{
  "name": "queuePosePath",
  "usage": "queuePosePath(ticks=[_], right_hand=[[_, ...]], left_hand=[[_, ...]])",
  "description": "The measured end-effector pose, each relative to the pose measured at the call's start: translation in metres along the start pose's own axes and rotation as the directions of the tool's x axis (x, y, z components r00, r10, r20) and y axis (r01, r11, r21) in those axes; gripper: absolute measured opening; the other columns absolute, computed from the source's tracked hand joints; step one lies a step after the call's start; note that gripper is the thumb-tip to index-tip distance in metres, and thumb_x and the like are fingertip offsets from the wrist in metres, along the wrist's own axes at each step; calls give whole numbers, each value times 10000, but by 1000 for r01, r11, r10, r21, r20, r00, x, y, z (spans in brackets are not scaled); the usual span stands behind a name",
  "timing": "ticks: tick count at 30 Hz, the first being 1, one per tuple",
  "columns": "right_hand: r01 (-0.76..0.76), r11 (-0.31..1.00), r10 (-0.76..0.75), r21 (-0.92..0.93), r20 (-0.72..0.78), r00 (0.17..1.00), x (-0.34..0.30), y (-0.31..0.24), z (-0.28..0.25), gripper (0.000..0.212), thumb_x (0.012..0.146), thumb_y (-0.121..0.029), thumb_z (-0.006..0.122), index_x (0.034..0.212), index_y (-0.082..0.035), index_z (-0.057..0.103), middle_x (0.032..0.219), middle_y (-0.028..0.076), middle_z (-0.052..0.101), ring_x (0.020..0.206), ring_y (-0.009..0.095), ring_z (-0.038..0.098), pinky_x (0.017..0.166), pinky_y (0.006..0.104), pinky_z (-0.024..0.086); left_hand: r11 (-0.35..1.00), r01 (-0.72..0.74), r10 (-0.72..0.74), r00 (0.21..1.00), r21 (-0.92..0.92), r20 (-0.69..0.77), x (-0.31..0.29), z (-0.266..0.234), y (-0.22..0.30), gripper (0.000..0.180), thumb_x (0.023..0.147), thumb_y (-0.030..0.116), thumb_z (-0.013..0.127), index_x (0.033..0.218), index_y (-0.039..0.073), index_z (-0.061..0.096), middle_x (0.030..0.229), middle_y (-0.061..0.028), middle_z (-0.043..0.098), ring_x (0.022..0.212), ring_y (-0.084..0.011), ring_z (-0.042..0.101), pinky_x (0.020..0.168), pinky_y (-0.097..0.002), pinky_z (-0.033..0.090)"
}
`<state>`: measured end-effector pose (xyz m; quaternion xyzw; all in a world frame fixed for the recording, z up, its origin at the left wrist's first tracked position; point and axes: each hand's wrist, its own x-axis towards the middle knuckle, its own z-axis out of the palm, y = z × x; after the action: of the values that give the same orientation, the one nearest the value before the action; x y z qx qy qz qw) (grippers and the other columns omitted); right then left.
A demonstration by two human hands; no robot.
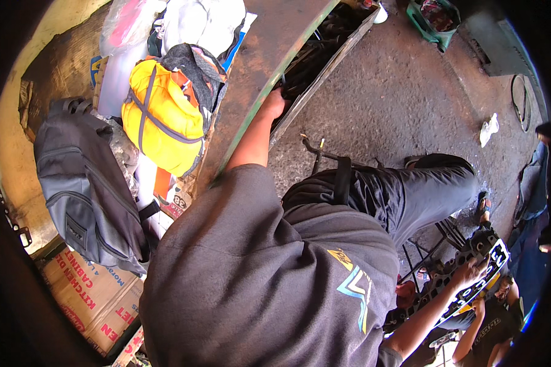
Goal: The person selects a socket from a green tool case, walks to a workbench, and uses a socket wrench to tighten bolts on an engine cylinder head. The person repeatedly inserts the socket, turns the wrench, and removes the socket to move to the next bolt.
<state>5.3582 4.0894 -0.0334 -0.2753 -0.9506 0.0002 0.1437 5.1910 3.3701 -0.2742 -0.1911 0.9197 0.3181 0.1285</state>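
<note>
Head view: brown-topped counter (260,55) at upper left carries a yellow bag (165,119); drawer (326,73) stands open along its edge, above the stained floor (410,92). Left hand (277,103) is at the drawer's near end, fingers partly hidden; whether this grip holds anything cannot be told. Engine part (442,282) lies at lower right, directly under the right hand (471,272), touching; closure of that grip is unclear
</note>
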Motion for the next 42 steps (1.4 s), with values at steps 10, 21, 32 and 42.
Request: queuePosePath(ticks=[10,21,32,42], right_hand=[[-7,1000,7,-1,50,999,-2,6,-2,515,925,-213,536,1439,-171,524,1342,213,515,1219,378,518,1025,486,410],[-26,1000,26,15,19,999,-5,1,-2,506,931,-234,558,1433,-165,532,1335,228,526,1196,382,543,995,491,442],[-46,999,46,-8,8,999,-7,-7,-2,495,935,-223,556,1424,-156,535,1338,214,520,1201,378,545,984,497,453],[183,970,-186,-160,-3,983,-5,-13,-6,450,941,-226,586,1385,-152,578,1410,190,519,1245,368,520,1031,464,426]], left_hand=[[944,330,-311,913,30,-266,-38,-35,29,393,771,419,769,986,90,748,980,-188,739,933,-368,707,813,-463,537],[572,181,-431,896,-800,-105,-46,-87,-33,309,903,463,628,948,158,630,597,63,399,492,-78,358,462,-271,320],[853,519,-509,810,-50,-290,-17,-101,7,516,797,447,785,984,-28,711,861,-188,701,720,-314,658,668,-426,526],[842,508,-434,838,180,-330,-12,-27,18,582,756,492,806,1065,6,724,1136,-244,696,1080,-422,666,917,-486,527]])
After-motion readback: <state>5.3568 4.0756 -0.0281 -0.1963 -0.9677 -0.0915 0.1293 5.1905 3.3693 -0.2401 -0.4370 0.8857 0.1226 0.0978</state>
